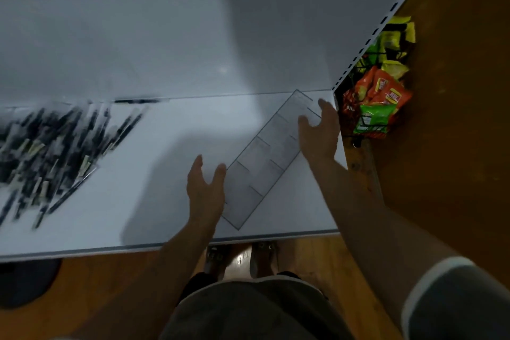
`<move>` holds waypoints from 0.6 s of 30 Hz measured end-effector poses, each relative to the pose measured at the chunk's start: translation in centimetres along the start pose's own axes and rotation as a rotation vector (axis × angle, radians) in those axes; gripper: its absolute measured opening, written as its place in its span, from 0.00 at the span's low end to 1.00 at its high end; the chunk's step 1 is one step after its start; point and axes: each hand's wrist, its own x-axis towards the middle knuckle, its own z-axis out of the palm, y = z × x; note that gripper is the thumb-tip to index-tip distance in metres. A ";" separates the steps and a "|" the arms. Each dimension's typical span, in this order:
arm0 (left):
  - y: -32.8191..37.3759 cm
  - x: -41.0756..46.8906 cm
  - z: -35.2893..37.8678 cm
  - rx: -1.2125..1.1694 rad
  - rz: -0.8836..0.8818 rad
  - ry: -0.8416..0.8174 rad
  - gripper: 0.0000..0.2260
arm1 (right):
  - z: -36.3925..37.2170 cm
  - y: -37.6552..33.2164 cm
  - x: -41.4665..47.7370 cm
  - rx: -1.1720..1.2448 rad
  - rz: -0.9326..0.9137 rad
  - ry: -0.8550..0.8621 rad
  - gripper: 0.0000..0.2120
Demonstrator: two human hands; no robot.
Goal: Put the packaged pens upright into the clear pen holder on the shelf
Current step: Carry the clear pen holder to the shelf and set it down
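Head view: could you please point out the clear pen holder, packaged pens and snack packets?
clear pen holder (255,159), head view, a middle compartment.
packaged pens (47,146), head view, the pile's middle.
snack packets (386,91), head view, an orange packet.

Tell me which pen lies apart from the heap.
The dark pen at the back edge of the shelf, lying along that edge by itself. The other pens are heaped slantwise at the left, nearer the front.
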 end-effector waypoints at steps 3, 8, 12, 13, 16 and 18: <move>-1.4 -2.6 0.5 -0.154 -0.082 0.083 0.26 | 0.0 -0.7 3.1 -0.117 -0.009 -0.130 0.30; -1.9 -3.4 3.2 -0.285 -0.096 0.080 0.25 | -0.5 0.2 5.4 -0.120 0.060 -0.373 0.28; 0.0 0.2 3.2 -0.366 -0.060 0.098 0.26 | -1.7 2.2 5.4 -0.112 0.056 -0.266 0.23; 0.6 1.6 2.9 -0.363 -0.051 0.097 0.26 | -2.2 3.0 5.2 -0.094 0.066 -0.242 0.23; 2.3 5.7 1.9 -0.322 0.007 0.070 0.26 | -3.5 5.0 4.0 -0.045 0.086 -0.184 0.29; 2.8 7.0 1.5 -0.235 0.022 0.018 0.26 | -4.2 4.9 2.5 -0.018 0.127 -0.180 0.26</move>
